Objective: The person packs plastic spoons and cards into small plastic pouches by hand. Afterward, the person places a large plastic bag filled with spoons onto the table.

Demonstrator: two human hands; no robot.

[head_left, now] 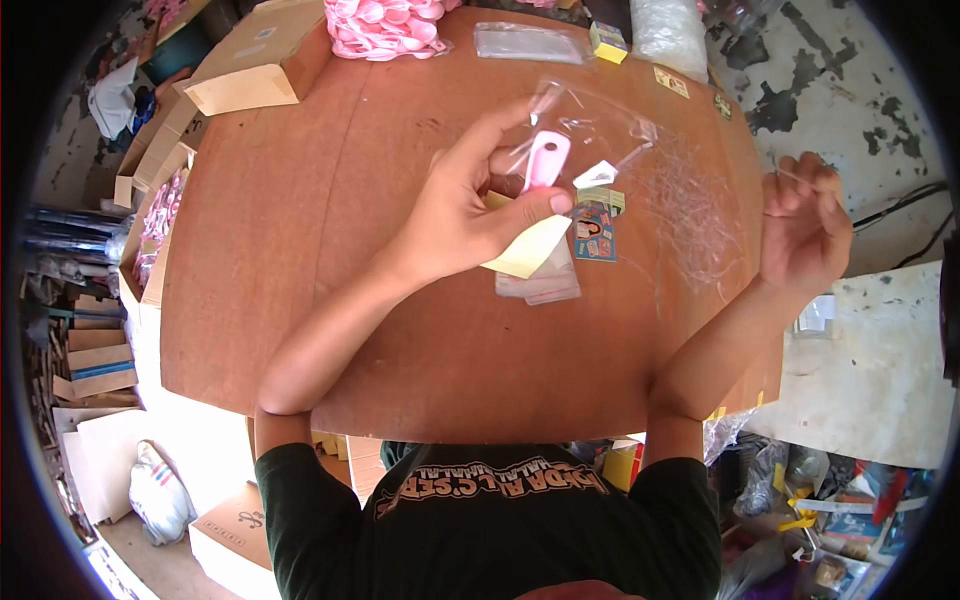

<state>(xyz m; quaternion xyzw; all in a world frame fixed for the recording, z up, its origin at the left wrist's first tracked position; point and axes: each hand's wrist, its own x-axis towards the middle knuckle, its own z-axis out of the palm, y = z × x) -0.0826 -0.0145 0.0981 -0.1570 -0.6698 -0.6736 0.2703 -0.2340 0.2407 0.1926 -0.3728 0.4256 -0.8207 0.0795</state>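
My left hand (488,205) is closed around a pink plastic piece (546,160) with a hole near its end. A clear plastic bag (600,115) surrounds or lies over this piece; I cannot tell which. Under my left thumb is a pale yellow card (530,248). My right hand (805,222) is raised at the table's right edge, fingers curled, pinching a thin pale strip (795,178). Below my left hand, clear bags (540,285) lie on the table beside a blue printed card (595,232).
A tangle of thin clear strips (695,210) covers the right of the brown table (420,350). Along the far side are a cardboard box (255,65), heaped pink plastic pieces (385,28), flat clear bags (530,42), a small yellow box (608,42) and a clear plastic roll (668,35).
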